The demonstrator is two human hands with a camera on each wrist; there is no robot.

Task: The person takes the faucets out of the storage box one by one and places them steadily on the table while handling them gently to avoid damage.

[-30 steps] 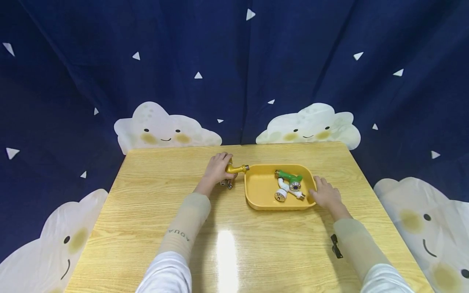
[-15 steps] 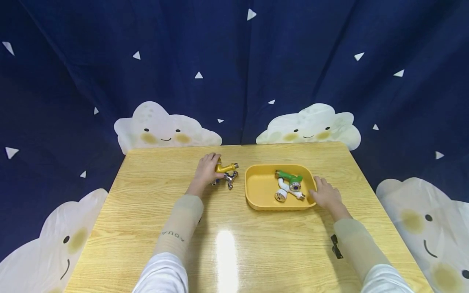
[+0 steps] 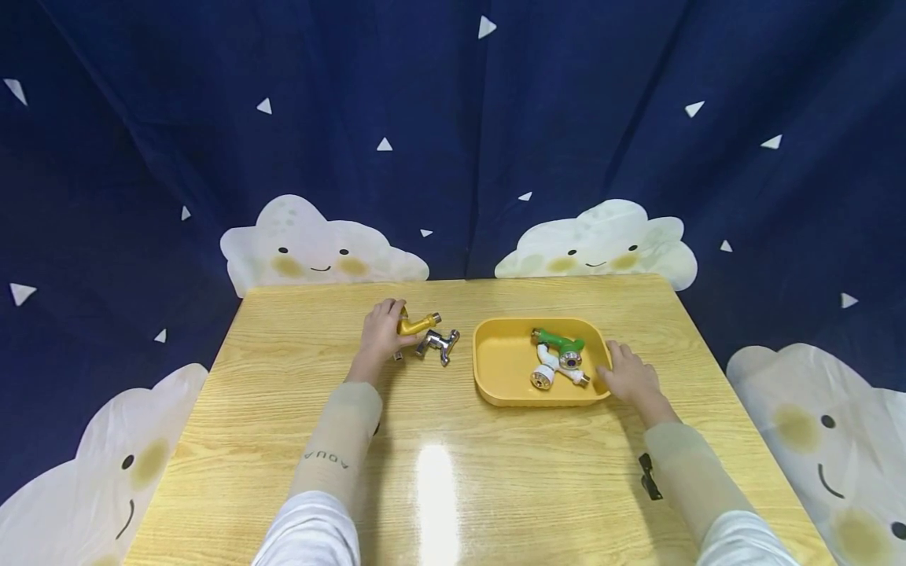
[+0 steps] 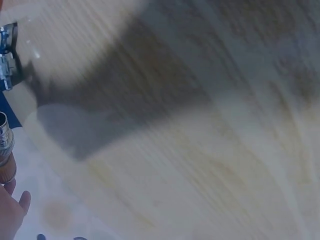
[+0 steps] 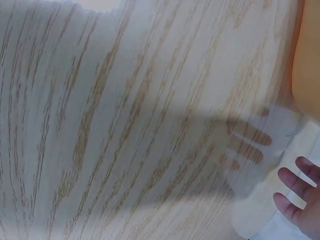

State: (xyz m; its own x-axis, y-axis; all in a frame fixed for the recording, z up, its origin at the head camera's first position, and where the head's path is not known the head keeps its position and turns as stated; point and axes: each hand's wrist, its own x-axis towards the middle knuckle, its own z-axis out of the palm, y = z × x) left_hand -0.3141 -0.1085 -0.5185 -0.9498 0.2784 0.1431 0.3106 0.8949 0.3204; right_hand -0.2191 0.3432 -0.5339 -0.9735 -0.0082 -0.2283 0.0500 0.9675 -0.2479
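- Gripping the yellow tap [image 3: 419, 324]: left hand [image 3: 381, 332] has its fingers curled round the body, left of the tray [image 3: 499, 365]; contact with the table [image 3: 297, 354] cannot be told.
- Chrome tap [image 3: 440, 343] just beside; best to keep the grip firm and the threaded end clear of it.
- Right hand [image 3: 630, 374] at the tray's right rim, fingers spread; light steadying should suffice.
- Inside the tray: green tap [image 3: 559, 342] and white tap [image 3: 549, 362], close together.

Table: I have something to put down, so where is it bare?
The table is bare on the near side of the tray, between left sleeve and right sleeve, and outside left sleeve. The tray's left half is bare. Crowded: around the left hand, yellow tap and chrome tap, and the tray's right half, by right hand, with green tap and white tap.
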